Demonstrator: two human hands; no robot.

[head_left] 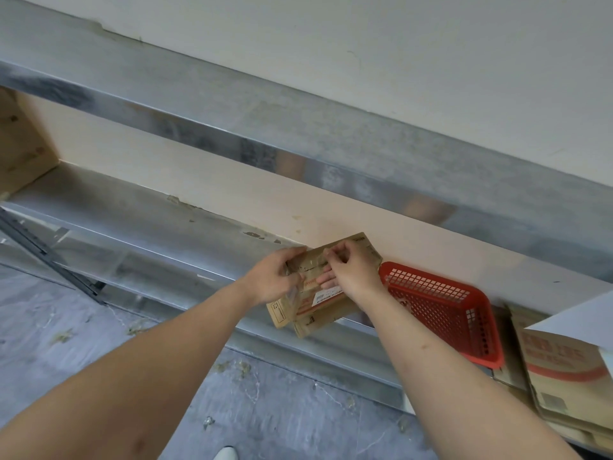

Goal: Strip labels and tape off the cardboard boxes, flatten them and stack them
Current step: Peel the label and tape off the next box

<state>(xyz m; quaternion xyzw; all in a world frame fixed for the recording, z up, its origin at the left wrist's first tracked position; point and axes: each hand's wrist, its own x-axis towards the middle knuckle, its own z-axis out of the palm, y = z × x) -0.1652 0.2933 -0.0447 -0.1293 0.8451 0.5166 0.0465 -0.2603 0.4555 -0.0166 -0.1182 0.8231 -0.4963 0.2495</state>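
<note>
Small box (323, 287) is held up in front of the metal shelf (139, 214), above its edge. My left hand (275, 277) grips the box's left side, thumb on top. My right hand (351, 273) pinches clear tape (315, 260) at the top edge (fingers curled). Red basket (444, 310) sits just right; flattened boxes (564, 370) lie beyond it.

Both forearms are bare to the frame's lower edge, no sleeve showing. The left hand (272, 280) and right hand (353, 273) wear no gloves, rings or watch.
</note>
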